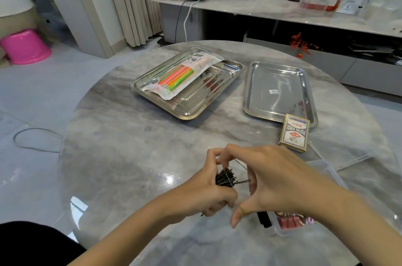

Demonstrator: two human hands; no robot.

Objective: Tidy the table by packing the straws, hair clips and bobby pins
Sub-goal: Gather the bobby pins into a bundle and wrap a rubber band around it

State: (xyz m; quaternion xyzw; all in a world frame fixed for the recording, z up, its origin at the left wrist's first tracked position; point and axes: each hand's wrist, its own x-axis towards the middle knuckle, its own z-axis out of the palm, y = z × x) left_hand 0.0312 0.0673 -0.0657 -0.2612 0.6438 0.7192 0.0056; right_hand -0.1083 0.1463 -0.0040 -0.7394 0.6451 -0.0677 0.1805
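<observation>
The left hand [208, 191] is closed around a thick bundle of black bobby pins [225, 177], near the front middle of the round marble table [130, 146]. The pin ends stick up above its curled fingers, and one loose pin pokes out to the right. The right hand [272, 176] touches the bundle from the other side, its fingertips meeting the left fingertips above the pins and a thin elastic band [240, 164] stretched between them; its thumb points down, free of anything. How many pins are in the bundle cannot be counted.

Left of the hands the tabletop is bare all the way to its curved edge, and bare again between the hands and the trays further back.

At the back left stands one steel tray [189, 109], holding one sealed pack of coloured straws [180, 75] laid slantwise. Just right of it, apart from it, is a second steel tray [280, 111] with only a small sticker inside. One box of playing cards [294, 133] overlaps that tray's near corner.

Under the right wrist sits one clear plastic box [289, 225] with reddish hair clips [290, 222] inside, partly hidden by the arm. Its clear lid [348, 161] lies behind it, close to the table's right edge.
</observation>
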